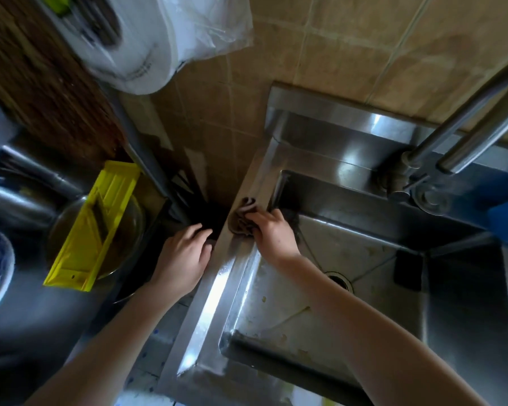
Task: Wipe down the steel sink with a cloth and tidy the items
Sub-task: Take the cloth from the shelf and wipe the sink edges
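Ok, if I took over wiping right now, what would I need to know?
Left hand: rests on the left edge of the sink, holding nothing.
Right hand: fingers grip the dark cloth on the left rim, near the far corner.
Done: that rim looks wet.
Left: spots on the basin floor, a dark square thing in the basin, and the yellow slicer lying across a bowl beside the sink.

Yellow slicer, brown striped cloth
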A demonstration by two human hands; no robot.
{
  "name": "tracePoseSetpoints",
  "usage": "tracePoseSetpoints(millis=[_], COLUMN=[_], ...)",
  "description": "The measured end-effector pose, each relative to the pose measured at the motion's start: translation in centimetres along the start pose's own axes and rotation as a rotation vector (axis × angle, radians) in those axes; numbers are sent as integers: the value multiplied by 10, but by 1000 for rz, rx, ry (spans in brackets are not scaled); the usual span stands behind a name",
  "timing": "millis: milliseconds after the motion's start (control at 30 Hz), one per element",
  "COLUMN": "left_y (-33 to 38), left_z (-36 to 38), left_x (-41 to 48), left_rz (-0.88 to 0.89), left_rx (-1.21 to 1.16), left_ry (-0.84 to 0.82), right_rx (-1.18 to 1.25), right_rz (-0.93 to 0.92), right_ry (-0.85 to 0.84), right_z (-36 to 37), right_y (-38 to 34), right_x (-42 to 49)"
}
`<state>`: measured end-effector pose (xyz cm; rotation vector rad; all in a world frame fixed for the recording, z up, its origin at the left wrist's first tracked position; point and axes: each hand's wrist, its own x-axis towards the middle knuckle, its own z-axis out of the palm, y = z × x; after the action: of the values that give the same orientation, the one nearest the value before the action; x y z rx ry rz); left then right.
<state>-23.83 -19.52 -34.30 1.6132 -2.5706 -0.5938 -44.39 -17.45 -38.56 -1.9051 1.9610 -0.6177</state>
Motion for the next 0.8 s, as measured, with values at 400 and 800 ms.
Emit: tracePoseSetpoints(millis=[400,800], left_y=[9,8], left_z=[25,37], left_x=[-87,-124], left_rz=[-175,-179], left_rx=[-6,19], left_ry=[43,24], right_rx=[98,99], right_rz=[-176,65], right_ry=[-80,-40], right_z=[16,-3], right_y=[-29,-7], right_x=[-79,-13])
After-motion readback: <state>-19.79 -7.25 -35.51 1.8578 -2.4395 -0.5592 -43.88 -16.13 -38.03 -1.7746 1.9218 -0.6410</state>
